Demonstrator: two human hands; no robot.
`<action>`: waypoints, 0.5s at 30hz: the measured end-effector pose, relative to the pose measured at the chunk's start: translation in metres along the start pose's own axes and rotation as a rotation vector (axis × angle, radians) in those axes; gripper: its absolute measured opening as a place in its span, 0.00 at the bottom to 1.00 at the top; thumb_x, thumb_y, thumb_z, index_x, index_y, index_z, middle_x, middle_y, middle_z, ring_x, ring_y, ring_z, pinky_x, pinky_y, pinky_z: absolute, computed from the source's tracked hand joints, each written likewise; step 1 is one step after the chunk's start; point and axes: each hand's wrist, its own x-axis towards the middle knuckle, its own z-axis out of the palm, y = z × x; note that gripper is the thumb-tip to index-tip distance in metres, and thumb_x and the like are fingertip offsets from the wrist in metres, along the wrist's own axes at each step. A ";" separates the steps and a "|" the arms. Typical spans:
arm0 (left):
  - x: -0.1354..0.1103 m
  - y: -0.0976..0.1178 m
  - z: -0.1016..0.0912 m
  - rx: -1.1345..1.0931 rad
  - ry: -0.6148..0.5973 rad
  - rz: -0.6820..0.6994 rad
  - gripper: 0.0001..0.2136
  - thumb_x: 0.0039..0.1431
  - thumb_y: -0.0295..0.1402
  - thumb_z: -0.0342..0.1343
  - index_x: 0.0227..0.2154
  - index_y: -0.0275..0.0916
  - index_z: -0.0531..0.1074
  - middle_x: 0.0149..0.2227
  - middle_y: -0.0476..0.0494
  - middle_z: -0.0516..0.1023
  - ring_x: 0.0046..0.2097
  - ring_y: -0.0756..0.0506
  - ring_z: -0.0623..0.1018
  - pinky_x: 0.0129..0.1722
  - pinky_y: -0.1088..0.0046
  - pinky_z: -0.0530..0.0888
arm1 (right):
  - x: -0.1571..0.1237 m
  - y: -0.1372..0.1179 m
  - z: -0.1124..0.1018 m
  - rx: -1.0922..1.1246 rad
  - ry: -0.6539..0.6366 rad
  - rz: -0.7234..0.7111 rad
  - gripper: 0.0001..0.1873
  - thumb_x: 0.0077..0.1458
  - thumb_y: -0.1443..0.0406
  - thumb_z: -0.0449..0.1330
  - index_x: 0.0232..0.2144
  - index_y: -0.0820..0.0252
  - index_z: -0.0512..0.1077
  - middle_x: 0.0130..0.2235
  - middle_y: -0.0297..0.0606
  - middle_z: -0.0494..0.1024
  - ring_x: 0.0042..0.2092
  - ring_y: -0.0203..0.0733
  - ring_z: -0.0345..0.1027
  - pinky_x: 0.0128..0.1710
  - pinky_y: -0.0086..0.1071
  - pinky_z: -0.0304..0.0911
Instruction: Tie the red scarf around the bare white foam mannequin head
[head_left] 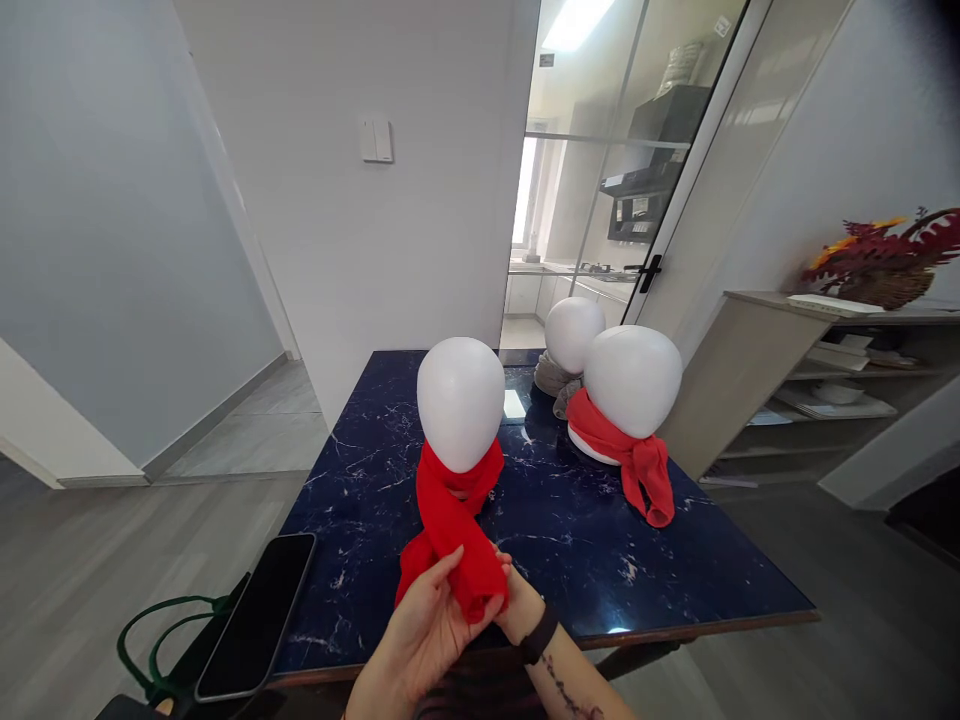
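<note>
L hand (420, 630) & R hand (504, 590) both gripping red scarf (450, 520), on mannequin head (460, 402)

This looks like a home. Beyond the hands (450, 620), a dark blue marble-patterned surface (675, 570) stands on grey wood flooring between plain white walls with a light switch (376, 141). Farther off, a glass sliding door (637, 160) opens onto what seems a kitchen. To the right, open shelves (832, 390) carry a basket of flowers (885, 262).
</note>
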 end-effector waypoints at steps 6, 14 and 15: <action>0.005 -0.009 -0.016 0.116 0.150 0.072 0.17 0.59 0.34 0.53 0.48 0.29 0.67 0.42 0.31 0.78 0.45 0.39 0.78 0.40 0.66 0.76 | -0.003 -0.029 0.019 -0.071 -0.101 0.337 0.21 0.51 0.52 0.57 0.21 0.66 0.72 0.13 0.29 0.68 0.10 0.23 0.41 0.10 0.20 0.38; 0.017 0.017 -0.066 0.573 0.498 0.325 0.18 0.52 0.44 0.58 0.41 0.36 0.73 0.37 0.36 0.79 0.39 0.39 0.79 0.34 0.62 0.76 | -0.013 -0.012 0.030 -0.192 -0.173 -0.074 0.18 0.37 0.64 0.71 0.34 0.65 0.76 0.33 0.40 0.80 0.34 0.41 0.73 0.41 0.33 0.63; 0.018 0.022 -0.070 0.583 0.537 0.369 0.19 0.53 0.44 0.57 0.42 0.37 0.72 0.37 0.36 0.79 0.39 0.39 0.79 0.35 0.62 0.76 | -0.012 -0.011 0.030 -0.188 -0.192 -0.076 0.18 0.37 0.64 0.71 0.34 0.65 0.76 0.34 0.40 0.80 0.35 0.41 0.73 0.42 0.34 0.63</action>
